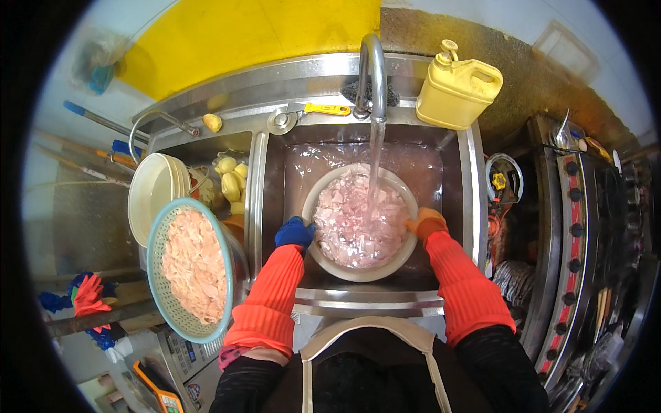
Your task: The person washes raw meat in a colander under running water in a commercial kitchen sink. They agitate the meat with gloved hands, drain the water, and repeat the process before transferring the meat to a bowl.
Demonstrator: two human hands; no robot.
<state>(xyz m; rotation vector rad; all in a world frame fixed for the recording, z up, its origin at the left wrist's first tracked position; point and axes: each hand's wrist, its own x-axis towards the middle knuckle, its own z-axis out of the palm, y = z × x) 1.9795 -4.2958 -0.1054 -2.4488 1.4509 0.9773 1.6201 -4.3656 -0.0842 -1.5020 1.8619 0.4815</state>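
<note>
A round pale basin (330, 267) stands in the steel sink (281, 155), filled with water and raw pale-pink meat pieces (356, 222). My left hand (295, 233), in a blue glove, grips the basin's left rim. On the opposite side my right hand (427, 223), in an orange glove, holds the right rim. A stream of water (377, 149) falls from the curved metal faucet (379, 72) onto the meat. To my left, a blue-green perforated basket (155, 268) is tilted and full of similar meat slices (196, 263).
White buckets (155, 196) and peeled potatoes (230, 180) occupy the left basin. A yellow-handled scraper (328, 108), a sink strainer (280, 121) and a yellow jug (457, 93) sit along the back ledge. A stove with black knobs (576, 229) stands at right.
</note>
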